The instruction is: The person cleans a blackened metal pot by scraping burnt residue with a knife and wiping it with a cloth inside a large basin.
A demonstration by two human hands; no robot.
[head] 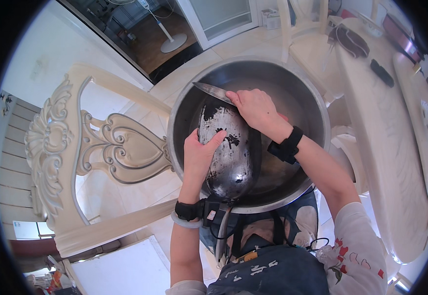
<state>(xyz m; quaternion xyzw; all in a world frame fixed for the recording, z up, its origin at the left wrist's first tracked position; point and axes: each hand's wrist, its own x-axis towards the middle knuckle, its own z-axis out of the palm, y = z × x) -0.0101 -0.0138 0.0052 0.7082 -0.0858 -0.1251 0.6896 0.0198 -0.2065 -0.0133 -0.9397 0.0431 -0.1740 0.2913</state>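
Observation:
A rounded metal pan [232, 158] is held tilted inside a large steel basin [322, 121], its outside silvery with flaking black patches. My left hand [201, 151] grips the pan's left side, thumb on the outer surface. In my right hand [256, 110] is a knife [214, 91], its blade pointing to the upper left across the pan's far end. Whether the blade touches the metal, I cannot tell. My right hand's fingers hide the knife's handle in part. Shallow cloudy water [276, 180] appears to cover the basin's bottom.
A carved cream chair [70, 147] stands left of the basin. On the right runs a pale table [383, 155] bearing a dark elongated object [382, 73] and a brown cloth-like item [350, 41]. Beyond a doorway is a pedestal fan [173, 42]. Wrist straps with cables are on both arms.

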